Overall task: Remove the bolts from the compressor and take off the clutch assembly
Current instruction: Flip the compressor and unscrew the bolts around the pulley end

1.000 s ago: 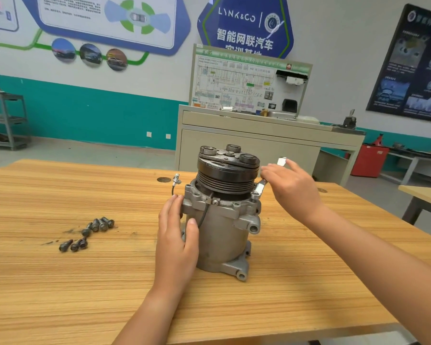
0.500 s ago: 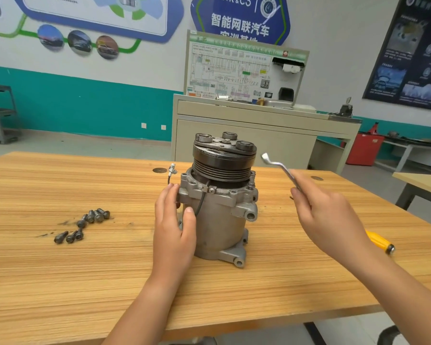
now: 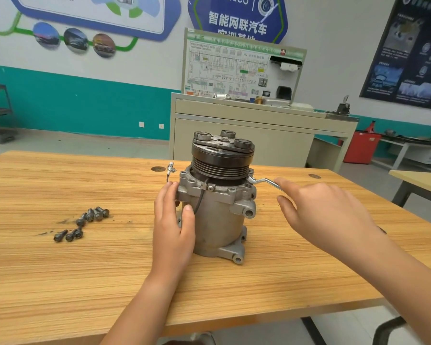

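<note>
Grey-metal compressor stands braced by the straight-fingered left hand, giving the right hand, pinching a wrench set beneath the clutch assembly, steady leverage.

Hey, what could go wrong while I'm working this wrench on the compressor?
The wrench could slip off its seat, since the right hand touches only its far end. The compressor stands upright, unclamped, steadied by the left hand alone; a hard pull might tip it.
</note>
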Available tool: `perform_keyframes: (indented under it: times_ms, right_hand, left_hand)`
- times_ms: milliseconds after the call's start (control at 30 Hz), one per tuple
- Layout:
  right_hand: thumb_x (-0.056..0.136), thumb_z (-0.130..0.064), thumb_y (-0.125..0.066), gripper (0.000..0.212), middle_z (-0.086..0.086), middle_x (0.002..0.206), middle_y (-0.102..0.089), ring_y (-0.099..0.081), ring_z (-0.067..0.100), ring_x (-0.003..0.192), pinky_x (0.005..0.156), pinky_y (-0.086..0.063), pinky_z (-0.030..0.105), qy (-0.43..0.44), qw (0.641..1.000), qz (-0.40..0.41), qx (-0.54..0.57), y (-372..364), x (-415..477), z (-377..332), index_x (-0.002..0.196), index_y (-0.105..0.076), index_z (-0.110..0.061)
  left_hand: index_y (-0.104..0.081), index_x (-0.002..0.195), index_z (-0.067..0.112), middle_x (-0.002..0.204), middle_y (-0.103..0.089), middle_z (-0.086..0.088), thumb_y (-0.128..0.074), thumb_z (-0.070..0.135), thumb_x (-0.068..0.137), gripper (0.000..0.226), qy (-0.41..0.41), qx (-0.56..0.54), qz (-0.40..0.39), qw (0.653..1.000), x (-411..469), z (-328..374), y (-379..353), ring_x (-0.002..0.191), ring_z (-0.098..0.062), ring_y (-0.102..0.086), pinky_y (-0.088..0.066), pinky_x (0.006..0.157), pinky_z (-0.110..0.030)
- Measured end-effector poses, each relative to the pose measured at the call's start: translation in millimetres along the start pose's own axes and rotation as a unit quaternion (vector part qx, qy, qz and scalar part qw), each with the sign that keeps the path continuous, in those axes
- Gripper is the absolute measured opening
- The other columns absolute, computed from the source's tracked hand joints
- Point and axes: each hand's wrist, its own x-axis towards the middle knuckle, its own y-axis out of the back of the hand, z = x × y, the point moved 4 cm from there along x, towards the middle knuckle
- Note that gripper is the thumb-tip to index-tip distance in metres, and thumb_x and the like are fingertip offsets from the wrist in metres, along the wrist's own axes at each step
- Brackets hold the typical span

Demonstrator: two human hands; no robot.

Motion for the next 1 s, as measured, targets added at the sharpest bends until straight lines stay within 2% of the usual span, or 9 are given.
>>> perform_keyframes:
  times_ms: [100, 200, 333, 500, 633, 733, 867, 933, 1000]
  right_hand:
    - [0.096, -0.015, -0.033, 0.054, -0.006, 0.061, -0.036, -0.043, 0.019, 0.06, 0.043, -0.026, 0.027, 0.002, 0.999, -0.01, -0.043, 1.7, 2.0, -0.6, 0.144, -0.017, -0.033]
    - [0.09, -0.003, -0.037, 0.068, -0.005, 0.06, -0.034, -0.03, 0.013, 0.049, 0.04, -0.02, 0.026, 0.018, 0.996, -0.018, -0.091, 4.6, 3.1, -3.0, 0.146, -0.009, -0.027]
    - [0.086, 0.002, -0.041, 0.075, -0.004, 0.061, -0.033, -0.027, 0.013, 0.048, 0.039, -0.02, 0.026, 0.039, 0.987, -0.042, -0.149, 12.5, 5.2, -9.7, 0.147, -0.005, -0.021]
    - [0.086, 0.003, -0.04, 0.073, -0.003, 0.061, -0.032, -0.027, 0.014, 0.047, 0.039, -0.019, 0.027, 0.044, 0.983, -0.067, -0.167, 15.2, 7.1, -13.4, 0.147, -0.006, -0.017]
    - [0.092, -0.007, -0.036, 0.066, -0.003, 0.061, -0.034, -0.029, 0.014, 0.047, 0.038, -0.02, 0.027, 0.047, 0.984, -0.067, -0.159, 12.4, 6.9, -13.5, 0.148, -0.004, -0.018]
    - [0.095, -0.014, -0.03, 0.058, -0.005, 0.062, -0.037, -0.033, 0.013, 0.049, 0.04, -0.024, 0.026, 0.073, 0.987, -0.045, -0.133, 10.6, 11.3, -6.0, 0.148, -0.006, -0.024]
    - [0.094, -0.009, -0.032, 0.062, -0.007, 0.074, -0.048, -0.036, 0.013, 0.052, 0.042, -0.023, 0.024, 0.108, 0.983, -0.024, -0.148, 10.9, 22.3, 9.1, 0.146, -0.007, -0.033]
    - [0.092, -0.006, -0.034, 0.06, -0.005, 0.077, -0.046, -0.037, 0.015, 0.056, 0.042, -0.021, 0.024, 0.111, 0.982, -0.017, -0.155, 6.9, 30.2, 14.8, 0.142, -0.017, -0.034]
    - [0.088, -0.001, -0.043, 0.054, -0.003, 0.076, -0.048, -0.042, 0.018, 0.059, 0.044, -0.023, 0.024, 0.128, 0.981, 0.025, -0.144, -1.8, 38.5, 18.3, 0.135, -0.036, -0.026]
  left_hand:
    - [-0.037, 0.141, 0.016, 0.141, -0.029, 0.011, -0.042, 0.01, 0.097, 0.044, -0.002, 0.004, 0.003, 1.0, 0.4, -0.9, -0.2, 0.125, 0.012, -0.022, -0.013, 0.096, 0.006]
    - [-0.037, 0.141, 0.016, 0.141, -0.028, 0.012, -0.043, 0.009, 0.097, 0.045, -0.001, 0.005, 0.004, 1.0, 0.5, -1.2, -0.2, 0.126, 0.01, -0.022, -0.015, 0.096, 0.005]
    - [-0.036, 0.141, 0.018, 0.141, -0.028, 0.013, -0.043, 0.01, 0.097, 0.045, -0.002, 0.001, 0.002, 1.0, 0.0, -1.0, -0.7, 0.124, 0.015, -0.021, -0.014, 0.094, 0.007]
    - [-0.037, 0.141, 0.02, 0.142, -0.028, 0.014, -0.042, 0.011, 0.097, 0.045, -0.004, -0.01, 0.002, 1.0, -0.3, -2.7, -1.2, 0.12, 0.028, -0.017, -0.016, 0.094, 0.007]
    - [-0.036, 0.141, 0.022, 0.142, -0.028, 0.015, -0.042, 0.012, 0.097, 0.045, 0.006, -0.014, 0.001, 1.0, -0.5, -3.2, -0.8, 0.13, 0.006, -0.026, -0.018, 0.094, 0.006]
    - [-0.036, 0.14, 0.023, 0.14, -0.028, 0.017, -0.042, 0.013, 0.098, 0.044, 0.008, -0.015, -0.001, 1.0, -0.5, -3.5, -1.1, 0.132, 0.001, -0.027, -0.021, 0.096, 0.002]
    - [-0.034, 0.139, 0.028, 0.139, -0.026, 0.019, -0.041, 0.017, 0.098, 0.044, -0.002, -0.016, -0.003, 1.0, -0.3, -3.3, -1.5, 0.122, 0.026, -0.019, -0.017, 0.092, 0.006]
    - [-0.032, 0.137, 0.032, 0.14, -0.026, 0.017, -0.042, 0.014, 0.097, 0.045, -0.002, -0.013, -0.004, 1.0, -0.2, -3.1, -1.5, 0.12, 0.028, -0.018, -0.016, 0.091, 0.007]
    - [-0.03, 0.134, 0.036, 0.141, -0.027, 0.016, -0.042, 0.013, 0.097, 0.045, -0.001, -0.01, -0.005, 1.0, -0.4, -2.9, -1.1, 0.123, 0.022, -0.021, -0.017, 0.092, 0.007]
